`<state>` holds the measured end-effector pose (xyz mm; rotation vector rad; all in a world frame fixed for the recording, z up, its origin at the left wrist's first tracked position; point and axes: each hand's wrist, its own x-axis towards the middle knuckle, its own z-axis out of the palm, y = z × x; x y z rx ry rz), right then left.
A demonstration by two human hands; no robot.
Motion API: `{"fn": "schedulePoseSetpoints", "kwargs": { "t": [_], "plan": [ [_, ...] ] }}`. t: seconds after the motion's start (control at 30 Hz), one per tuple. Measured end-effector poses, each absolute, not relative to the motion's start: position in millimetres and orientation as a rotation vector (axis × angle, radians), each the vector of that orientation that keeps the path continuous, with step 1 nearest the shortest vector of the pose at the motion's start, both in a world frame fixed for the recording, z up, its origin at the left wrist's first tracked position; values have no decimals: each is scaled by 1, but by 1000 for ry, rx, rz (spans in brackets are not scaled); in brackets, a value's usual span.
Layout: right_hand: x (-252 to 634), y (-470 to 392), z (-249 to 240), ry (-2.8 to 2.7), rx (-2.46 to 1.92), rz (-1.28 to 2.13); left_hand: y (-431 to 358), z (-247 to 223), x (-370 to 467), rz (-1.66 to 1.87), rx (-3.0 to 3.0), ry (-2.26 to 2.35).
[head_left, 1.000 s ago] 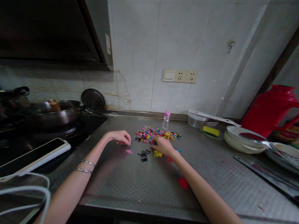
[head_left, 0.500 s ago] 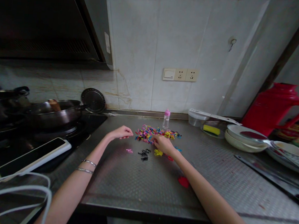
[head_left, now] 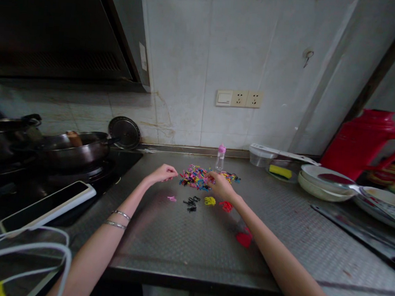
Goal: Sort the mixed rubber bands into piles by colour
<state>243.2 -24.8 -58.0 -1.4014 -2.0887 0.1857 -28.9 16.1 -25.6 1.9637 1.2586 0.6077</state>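
Observation:
A heap of small, many-coloured band-like loops [head_left: 195, 177] lies on the metal counter. My right hand [head_left: 221, 185] reaches over the heap's right part, its fingers bent down and closed; what they pinch, if anything, is hidden. My left hand [head_left: 163, 174] hovers just left of the heap, fingers drawn together, with nothing I can make out in them. In front of the heap sit smaller groups: pink loops [head_left: 172, 198], black loops [head_left: 191, 203], yellow loops [head_left: 209, 200] and red loops [head_left: 226, 206]. Under my right forearm is a red heart-shaped piece [head_left: 244, 239].
Behind the heap stands a small clear bottle with a pink top [head_left: 220, 158]. Pans [head_left: 77, 150] sit on the stove at left, near a white-edged device [head_left: 47, 207] with cables. At right are a yellow sponge [head_left: 280, 172], bowls [head_left: 324, 187], a knife [head_left: 355, 233] and a red thermos [head_left: 362, 142].
My right hand has shifted slightly right and farther back over the heap, showing more of the yellow and red groups. My left hand stays about where it was.

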Motion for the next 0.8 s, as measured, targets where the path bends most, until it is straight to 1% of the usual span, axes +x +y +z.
{"fn": "schedulePoseSetpoints", "kwargs": {
  "t": [0.2, 0.4, 0.57, 0.67, 0.8],
  "plan": [
    [228, -24, -60, -2101, -1283, 318, 20, -30, -27, 655, 1931, 1278],
    [178, -27, -49, -2254, -1009, 391, 27, -35, -27, 726, 1940, 1299],
    [143, -31, -46, -2412, -866, 402, 32, -42, -28, 773, 1965, 1341],
    [143, -35, -48, -2458, -790, 422, 37, -50, -28, 758, 2016, 1341],
    [169, -36, -49, -2386, -792, 430, 41, -60, -26, 668, 2065, 1326]
  ]
}}
